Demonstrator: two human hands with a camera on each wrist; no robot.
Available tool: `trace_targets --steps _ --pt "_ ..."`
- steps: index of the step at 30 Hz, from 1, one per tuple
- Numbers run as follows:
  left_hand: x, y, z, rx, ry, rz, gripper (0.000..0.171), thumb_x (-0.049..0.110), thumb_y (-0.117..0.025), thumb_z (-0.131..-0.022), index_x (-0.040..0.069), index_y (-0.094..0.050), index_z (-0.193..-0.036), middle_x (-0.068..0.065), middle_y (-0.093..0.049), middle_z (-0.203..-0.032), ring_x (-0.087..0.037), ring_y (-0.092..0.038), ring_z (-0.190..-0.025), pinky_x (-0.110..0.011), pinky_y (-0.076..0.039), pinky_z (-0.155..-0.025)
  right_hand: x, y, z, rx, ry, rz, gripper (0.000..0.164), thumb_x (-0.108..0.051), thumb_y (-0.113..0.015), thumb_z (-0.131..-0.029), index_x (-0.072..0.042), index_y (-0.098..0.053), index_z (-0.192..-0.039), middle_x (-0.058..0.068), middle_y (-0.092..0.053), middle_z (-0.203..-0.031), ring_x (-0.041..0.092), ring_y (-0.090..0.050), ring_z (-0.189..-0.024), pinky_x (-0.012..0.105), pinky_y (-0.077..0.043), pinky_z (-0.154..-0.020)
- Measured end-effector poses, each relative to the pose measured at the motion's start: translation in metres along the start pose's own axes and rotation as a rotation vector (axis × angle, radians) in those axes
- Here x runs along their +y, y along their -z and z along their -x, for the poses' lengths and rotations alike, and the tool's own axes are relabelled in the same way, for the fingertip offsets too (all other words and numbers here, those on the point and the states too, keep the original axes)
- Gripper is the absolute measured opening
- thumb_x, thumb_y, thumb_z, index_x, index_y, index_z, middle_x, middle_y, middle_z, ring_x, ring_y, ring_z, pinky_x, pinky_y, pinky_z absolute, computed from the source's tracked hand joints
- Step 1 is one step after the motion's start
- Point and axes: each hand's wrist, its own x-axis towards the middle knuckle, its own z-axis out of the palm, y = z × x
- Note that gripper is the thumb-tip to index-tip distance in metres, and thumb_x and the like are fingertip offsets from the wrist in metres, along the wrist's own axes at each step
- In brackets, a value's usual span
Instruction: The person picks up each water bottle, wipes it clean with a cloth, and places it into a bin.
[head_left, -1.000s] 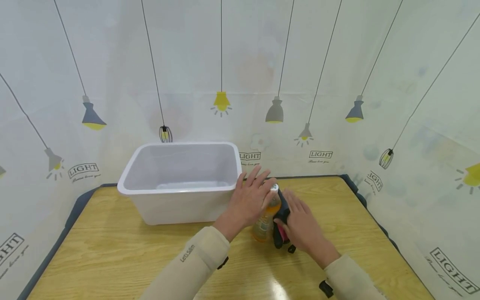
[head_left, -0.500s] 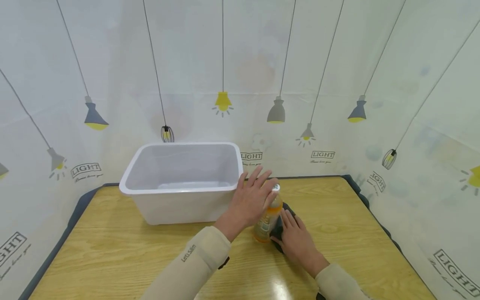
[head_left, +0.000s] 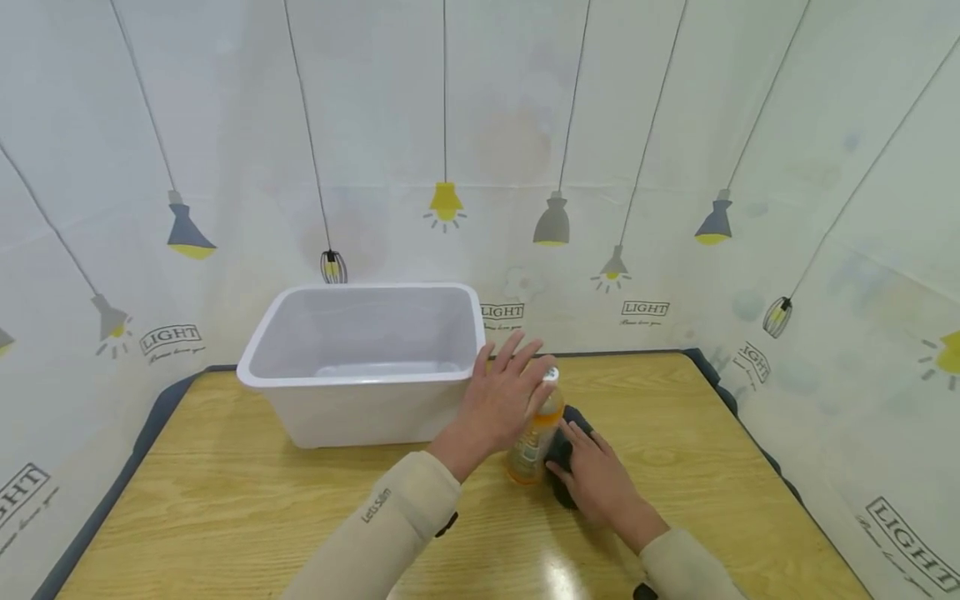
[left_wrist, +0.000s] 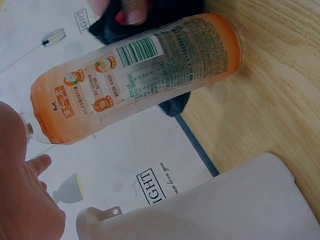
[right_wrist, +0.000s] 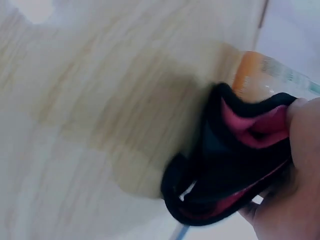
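Note:
An orange-tinted plastic bottle with a white cap and printed label stands upright on the wooden table. My left hand holds it at the neck, thumb and index finger on either side, other fingers spread. Close against the bottle's right side, my right hand grips a black fabric item with a pink lining. In the right wrist view this fabric item shows an open mouth and a loop at its lower end; its exact kind is unclear. Part of it sticks out behind the bottle in the left wrist view.
A large white bin stands left of the bottle, its rim near my left hand. The wooden table has a dark edging at the back and sides. Behind it rises a sheet printed with lamps.
My right hand has turned and moved its fingers in over the black fabric item, which now sits closer to the bottle with its pink lining hidden in the head view. My left hand stays put.

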Motion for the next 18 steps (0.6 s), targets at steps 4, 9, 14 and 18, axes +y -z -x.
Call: trace_targets --steps 4,9,14,18 --pt "0.000 0.000 0.000 0.005 0.002 -0.003 0.049 0.051 -0.012 -0.097 0.035 -0.029 -0.140 0.008 -0.022 -0.151 -0.018 -0.005 -0.143 -0.050 -0.014 -0.111 0.000 0.014 -0.002 0.111 0.015 -0.024 0.040 -0.033 -0.053 -0.092 -0.001 -0.065 -0.070 0.010 -0.044 -0.140 0.027 -0.040 -0.130 0.048 -0.034 -0.103" --pt "-0.002 0.000 0.000 0.009 -0.001 0.007 0.049 0.050 -0.010 -0.097 0.035 -0.029 -0.140 0.008 -0.022 -0.151 -0.018 -0.005 -0.143 -0.050 -0.014 -0.111 -0.001 0.033 -0.006 0.187 -0.008 -0.138 0.042 -0.030 -0.054 -0.092 -0.001 -0.056 -0.122 0.006 -0.044 -0.139 0.023 -0.045 -0.124 0.045 -0.035 -0.102" --pt "-0.002 0.002 0.001 0.006 -0.004 0.013 0.048 0.050 -0.011 -0.097 0.035 -0.028 -0.139 0.008 -0.022 -0.151 -0.019 -0.006 -0.143 -0.050 -0.014 -0.112 0.002 0.052 -0.011 0.231 -0.033 -0.269 0.054 -0.026 -0.055 -0.091 -0.015 -0.034 -0.140 0.004 -0.047 -0.136 0.026 -0.051 -0.118 0.044 -0.038 -0.100" --pt "-0.001 0.003 0.001 0.010 -0.008 0.020 0.048 0.050 -0.011 -0.097 0.035 -0.029 -0.139 0.007 -0.023 -0.151 -0.019 -0.007 -0.143 -0.051 -0.015 -0.111 0.001 0.067 -0.016 0.274 -0.008 -0.287 0.055 -0.024 -0.056 -0.091 -0.019 -0.032 -0.140 0.003 -0.049 -0.134 0.026 -0.051 -0.118 0.046 -0.038 -0.099"
